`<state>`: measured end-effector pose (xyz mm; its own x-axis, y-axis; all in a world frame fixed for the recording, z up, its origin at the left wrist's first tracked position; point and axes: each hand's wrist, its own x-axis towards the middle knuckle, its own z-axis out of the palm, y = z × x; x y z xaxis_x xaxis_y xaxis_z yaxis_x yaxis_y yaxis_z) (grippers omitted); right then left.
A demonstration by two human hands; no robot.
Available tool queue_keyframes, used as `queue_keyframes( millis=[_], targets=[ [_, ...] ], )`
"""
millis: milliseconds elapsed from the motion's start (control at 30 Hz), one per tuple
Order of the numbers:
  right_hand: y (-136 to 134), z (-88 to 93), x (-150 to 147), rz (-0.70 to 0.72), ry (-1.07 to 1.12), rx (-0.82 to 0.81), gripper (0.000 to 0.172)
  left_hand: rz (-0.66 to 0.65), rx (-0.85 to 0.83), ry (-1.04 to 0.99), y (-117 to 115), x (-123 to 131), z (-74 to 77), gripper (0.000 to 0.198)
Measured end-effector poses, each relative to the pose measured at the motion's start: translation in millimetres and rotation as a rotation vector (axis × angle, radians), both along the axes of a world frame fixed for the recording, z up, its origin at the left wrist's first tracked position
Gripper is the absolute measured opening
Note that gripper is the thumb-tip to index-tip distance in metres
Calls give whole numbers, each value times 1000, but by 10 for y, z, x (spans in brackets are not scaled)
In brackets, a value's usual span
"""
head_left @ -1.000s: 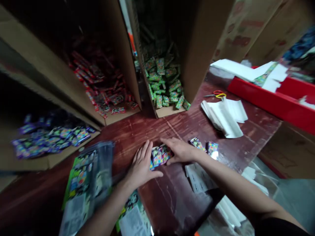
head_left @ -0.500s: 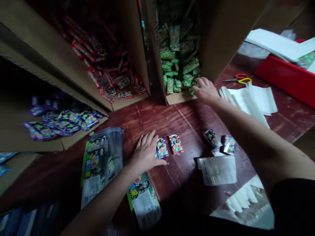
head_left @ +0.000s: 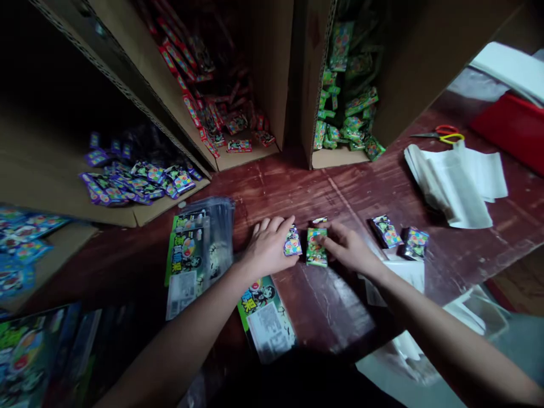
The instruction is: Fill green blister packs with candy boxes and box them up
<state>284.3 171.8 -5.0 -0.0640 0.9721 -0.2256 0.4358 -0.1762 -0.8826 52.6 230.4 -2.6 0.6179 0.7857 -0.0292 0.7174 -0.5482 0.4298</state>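
Observation:
My left hand (head_left: 270,245) rests on the table against a small purple candy packet (head_left: 293,241), which sits between its thumb and forefinger. My right hand (head_left: 348,249) holds a green candy packet (head_left: 316,249) by its right side, just right of the purple one. Behind the green packet, the dark top edge of another packet (head_left: 320,220) shows; the rest of it is hidden. A printed clear bag (head_left: 266,317) with a green edge lies below my left hand. Left of that hand is a stack of similar bags (head_left: 187,260).
Cardboard boxes hold purple packets (head_left: 140,178), red packets (head_left: 238,146) and green packets (head_left: 355,124). Blue packets (head_left: 21,243) lie far left. Two dark packets (head_left: 386,231) rest right of my right hand. Scissors (head_left: 450,136), white strips (head_left: 459,181) and a red bin (head_left: 510,127) are farther right.
My right hand has come from the green packets' box to the table with a green packet, over where the red packet lay. My left hand stays by the purple packet. The view has shifted.

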Motion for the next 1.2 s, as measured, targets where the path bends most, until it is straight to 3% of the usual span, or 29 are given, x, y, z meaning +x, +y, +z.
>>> queue_keyframes(
  millis=[100, 200, 333, 467, 567, 833, 933, 1033, 1133, 1200],
  targets=[
    [8, 60, 21, -22, -384, 113, 28, 43, 3, -158, -88, -77, 25, 92],
    [118, 206, -105, 21, -611, 196, 31, 55, 27, -347, -176, -75, 45, 80],
    [179, 337, -213, 131, -560, 279, 64, 124, 56, -251, -241, -105, 13, 69],
    [141, 333, 35, 449, -643, 406, 97, 98, 14, -46, -220, -287, 26, 70],
    [134, 252, 174, 613, -690, 384, 108, 54, 13, -11, -155, -353, 63, 76],
    [308, -40, 92, 522, -607, 415, 122, 16, -25, -10, -57, -215, -21, 91],
    [329, -43, 71, 499, -569, 424, 120, 1, -6, -5, -65, -186, -49, 87],
    [311, 49, 59, 491, -468, 430, 99, 6, -16, 14, -80, -174, -10, 84],
    [277, 127, 69, 477, -275, 472, 69, 21, -2, 34, -114, -263, 142, 91],
    [259, 123, 99, 468, -203, 493, 57, 47, 27, 58, -168, -410, 284, 95]
  ],
)
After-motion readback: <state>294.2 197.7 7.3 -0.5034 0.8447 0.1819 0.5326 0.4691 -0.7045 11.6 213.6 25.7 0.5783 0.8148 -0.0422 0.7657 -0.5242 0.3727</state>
